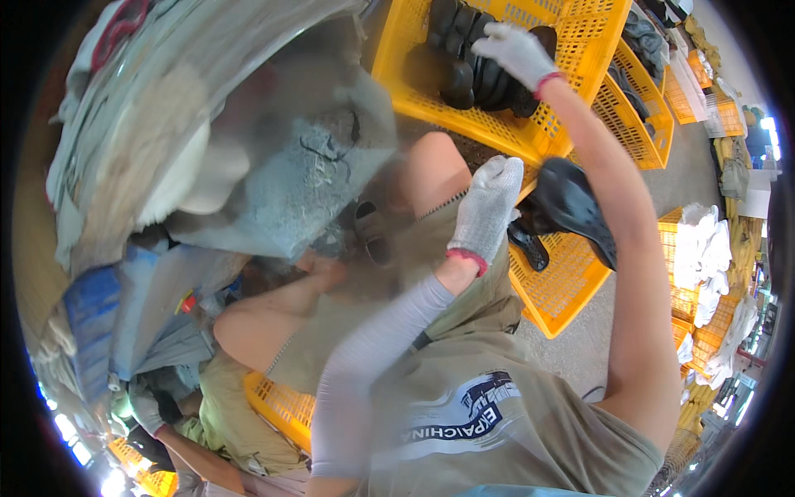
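My right hand (517, 51), in a white knit glove with a red cuff, reaches over the upper yellow crate (406, 95). Its fingers stretch out above a row of black rubber-looking shoes (476, 79) packed there. In a matching glove, my left hand (487, 203) hovers in front of my shirt, near my knee, with its fingers curled in. Whatever it may hold is hidden. Just right of it is a black clog-like shoe (571, 195) with holes in its side. A smaller black piece (528, 246) shows below, over the lower yellow crate (559, 286).
A grey, worn machine or table covering (306, 157) fills the upper left, partly blurred. More yellow crates (650, 124) holding dark items stand at right. White cloth-like items (702, 257) hang along the right side. Another person's gloved hand (146, 410) works at lower left.
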### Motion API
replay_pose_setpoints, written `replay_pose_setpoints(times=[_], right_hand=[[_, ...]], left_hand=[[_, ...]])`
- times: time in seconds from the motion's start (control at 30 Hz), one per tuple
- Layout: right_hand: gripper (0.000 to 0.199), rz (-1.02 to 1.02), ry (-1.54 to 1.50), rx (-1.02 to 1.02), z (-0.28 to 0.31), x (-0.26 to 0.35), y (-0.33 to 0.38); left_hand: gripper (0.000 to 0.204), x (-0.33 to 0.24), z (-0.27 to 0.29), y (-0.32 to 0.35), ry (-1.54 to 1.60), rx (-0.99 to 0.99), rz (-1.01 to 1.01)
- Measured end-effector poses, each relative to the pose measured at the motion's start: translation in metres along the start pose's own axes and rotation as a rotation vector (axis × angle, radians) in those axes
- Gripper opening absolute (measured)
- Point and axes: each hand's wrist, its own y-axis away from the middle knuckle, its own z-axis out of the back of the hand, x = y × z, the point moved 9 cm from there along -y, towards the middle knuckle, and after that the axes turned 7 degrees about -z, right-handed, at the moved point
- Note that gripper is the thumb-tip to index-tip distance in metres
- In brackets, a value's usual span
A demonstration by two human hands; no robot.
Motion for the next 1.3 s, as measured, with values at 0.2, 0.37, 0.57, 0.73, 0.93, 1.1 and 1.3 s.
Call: replay_pose_setpoints(times=[0.2, 0.37, 0.57, 0.73, 0.93, 1.1, 1.3], right_hand=[[0.078, -0.313, -0.112, 0.023, -0.174, -0.100, -0.035], [0.030, 0.477, -0.135, -0.518, -0.037, 0.064, 0.110], [0.043, 0.875, 0.234, 0.051, 0.000, 0.157, 0.290], [0.095, -0.021, -0.450, 0.128, -0.003, 0.134, 0.266], [0.097, 0.040, -0.695, -0.007, -0.069, 0.211, 0.200], [0.096, 0.157, -0.567, -0.225, -0.112, 0.246, 0.161], [0.045, 0.288, -0.555, -0.021, -0.129, 0.284, 0.131]], left_hand=[[0.048, 0.050, 0.085, -0.010, 0.404, -0.236, 0.283], [0.088, 0.037, 0.132, -0.059, 0.521, -0.326, 0.347], [0.058, 0.016, 0.092, -0.067, 0.578, -0.123, 0.194], [0.048, 0.038, 0.134, 0.020, 1.151, -0.501, 0.162], [0.062, 0.031, 0.246, -0.016, 0.936, -0.700, -0.031], [0.059, 0.090, 0.311, -0.057, 0.985, -0.732, 0.024], [0.047, 0.098, 0.419, -0.007, -0.661, -0.540, 0.147]])
